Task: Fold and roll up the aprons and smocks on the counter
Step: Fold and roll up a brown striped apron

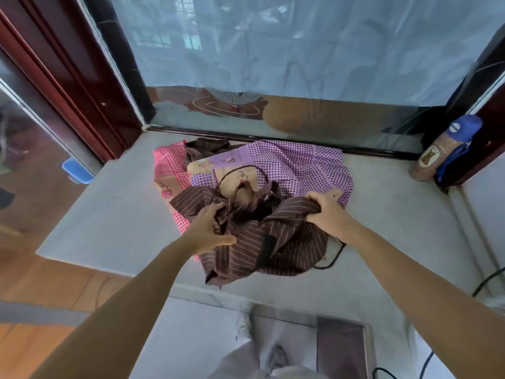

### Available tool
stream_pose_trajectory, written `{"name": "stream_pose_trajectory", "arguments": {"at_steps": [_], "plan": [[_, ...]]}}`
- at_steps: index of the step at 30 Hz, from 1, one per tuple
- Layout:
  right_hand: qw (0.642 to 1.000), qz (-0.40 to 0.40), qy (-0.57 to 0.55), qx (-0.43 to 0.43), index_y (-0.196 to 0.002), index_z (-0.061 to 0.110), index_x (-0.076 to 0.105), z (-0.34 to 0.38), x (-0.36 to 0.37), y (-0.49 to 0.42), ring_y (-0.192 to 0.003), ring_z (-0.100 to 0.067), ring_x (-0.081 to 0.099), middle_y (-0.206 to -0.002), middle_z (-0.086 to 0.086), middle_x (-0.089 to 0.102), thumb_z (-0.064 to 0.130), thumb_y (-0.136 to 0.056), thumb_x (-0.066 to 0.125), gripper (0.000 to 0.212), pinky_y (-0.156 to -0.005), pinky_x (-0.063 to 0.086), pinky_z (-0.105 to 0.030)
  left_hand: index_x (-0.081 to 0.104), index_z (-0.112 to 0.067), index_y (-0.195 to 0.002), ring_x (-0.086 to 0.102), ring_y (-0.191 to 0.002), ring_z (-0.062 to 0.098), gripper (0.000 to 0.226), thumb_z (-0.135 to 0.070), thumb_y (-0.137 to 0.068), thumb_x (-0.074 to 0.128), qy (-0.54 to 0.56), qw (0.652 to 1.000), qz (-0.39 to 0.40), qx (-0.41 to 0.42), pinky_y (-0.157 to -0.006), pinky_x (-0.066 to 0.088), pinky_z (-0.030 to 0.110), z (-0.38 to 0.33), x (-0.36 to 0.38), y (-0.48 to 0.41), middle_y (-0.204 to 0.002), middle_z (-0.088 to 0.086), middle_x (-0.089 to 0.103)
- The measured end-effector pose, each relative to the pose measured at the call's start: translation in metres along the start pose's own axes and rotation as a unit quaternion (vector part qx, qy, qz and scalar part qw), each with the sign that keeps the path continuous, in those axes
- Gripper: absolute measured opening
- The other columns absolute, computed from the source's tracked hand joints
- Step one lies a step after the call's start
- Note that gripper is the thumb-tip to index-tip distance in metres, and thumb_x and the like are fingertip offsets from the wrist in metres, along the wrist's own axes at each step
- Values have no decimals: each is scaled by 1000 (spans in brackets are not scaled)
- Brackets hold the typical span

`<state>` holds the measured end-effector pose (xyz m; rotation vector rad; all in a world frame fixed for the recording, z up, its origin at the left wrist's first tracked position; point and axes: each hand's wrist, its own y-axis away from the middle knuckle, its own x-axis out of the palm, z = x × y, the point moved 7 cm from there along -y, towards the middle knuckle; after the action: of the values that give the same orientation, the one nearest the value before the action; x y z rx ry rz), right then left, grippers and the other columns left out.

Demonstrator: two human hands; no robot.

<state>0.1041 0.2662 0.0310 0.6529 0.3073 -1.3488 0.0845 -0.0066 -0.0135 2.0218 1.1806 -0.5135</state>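
Pink smock (164, 160) half-buried, brown apron (287, 242) bunched

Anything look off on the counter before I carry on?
Nothing damaged or spilled. The brown striped apron, gripped by the left hand and right hand, lies bunched atop the purple checked apron and pink checked apron. A black cord loops from under it; strap or cable, unclear.

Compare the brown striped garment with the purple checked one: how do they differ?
The brown garment is pinstriped, the purple garment checked. The brown garment is gripped by the left hand and right hand; the purple garment lies behind it, ungripped. Both are crumpled, unfolded.
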Motion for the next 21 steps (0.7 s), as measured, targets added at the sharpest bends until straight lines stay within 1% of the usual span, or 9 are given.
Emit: {"name": "stream_pose_trajectory", "arguments": {"at_steps": [1, 3, 6, 9, 13, 15, 17, 19, 21], "plan": [[1000, 22, 8, -8, -102, 11, 58, -2, 8, 5, -84, -9, 57, -89, 1, 61, -4, -86, 61, 22, -74, 43, -11, 19, -21, -153, 34, -138, 28, 107, -38, -69, 83, -2, 1000, -8, 10, -114, 31, 45, -4, 5, -1, -152, 7, 32], [999, 30, 14, -19, -99, 10, 59, -9, 16, 14, -86, -15, 60, -91, -4, 64, -5, -84, 61, 21, -77, 46, -20, 16, -22, -154, 45, -131, 29, 107, -29, -72, 83, -46, 998, 35, -2, -110, 37, 45, -5, 28, -3, -146, 9, 44], [999, 18, 42, 21, -108, 7, 59, -33, 11, 23, -92, -20, 60, -100, -5, 64, -2, -83, 63, 27, -83, 48, -31, 58, -17, -128, 60, -108, 23, 51, -25, -81, 75, -117, 993, -4, -22, -93, 46, 34, -2, 40, -6, -109, 1, 65], [981, 99, 136, 101, -120, 10, 52, -66, 10, 33, -96, -16, 56, -111, -5, 58, 13, -81, 73, 44, -84, 50, -31, 68, -17, -95, 61, -85, 14, 9, -22, -88, 68, -72, 994, -84, 15, -79, 49, 30, -7, 30, -3, -83, -8, 61], [982, 76, 165, 44, -138, 20, 42, -52, 15, 25, -119, -15, 46, -131, 2, 46, 44, -74, 78, 77, -104, 42, -41, 57, -24, -86, 60, -86, 8, 11, -16, -92, 62, 67, 989, -111, 76, -80, 47, 28, -15, 21, 0, -89, -9, 60], [990, 109, 41, 74, -135, 26, 49, -32, 40, 19, -121, -13, 50, -130, 9, 55, 79, -70, 61, 85, -110, 36, -44, 54, -25, -86, 55, -74, -1, 15, -13, -94, 57, 146, 981, -67, 104, -74, 42, 26, -25, 29, 4, -78, -18, 56], [981, 148, 40, 121, -127, 25, 60, -24, 69, 15, -120, -18, 55, -125, 6, 63, 94, -66, 41, 93, -113, 32, -49, 55, -24, -88, 52, -69, -4, 13, -13, -95, 56, 165, 976, -11, 141, -72, 40, 25, -40, 40, 11, -74, -23, 55], [972, 177, 100, 118, -123, 21, 64, -21, 89, 14, -117, -20, 56, -120, 2, 66, 78, -82, 44, 73, -113, 32, -48, 61, -22, -92, 57, -81, -3, 7, -17, -96, 57, 167, 972, 52, 159, -80, 44, 24, -43, 52, 17, -82, -24, 60], [987, 142, 20, 74, -113, 19, 69, -13, 89, 6, -109, -18, 61, -108, 5, 67, 43, -96, 53, 33, -104, 44, -38, 68, -25, -94, 61, -102, 5, 13, -31, -94, 56, 172, 973, 71, 139, -94, 47, 32, -32, 56, 17, -102, -17, 67]]}}
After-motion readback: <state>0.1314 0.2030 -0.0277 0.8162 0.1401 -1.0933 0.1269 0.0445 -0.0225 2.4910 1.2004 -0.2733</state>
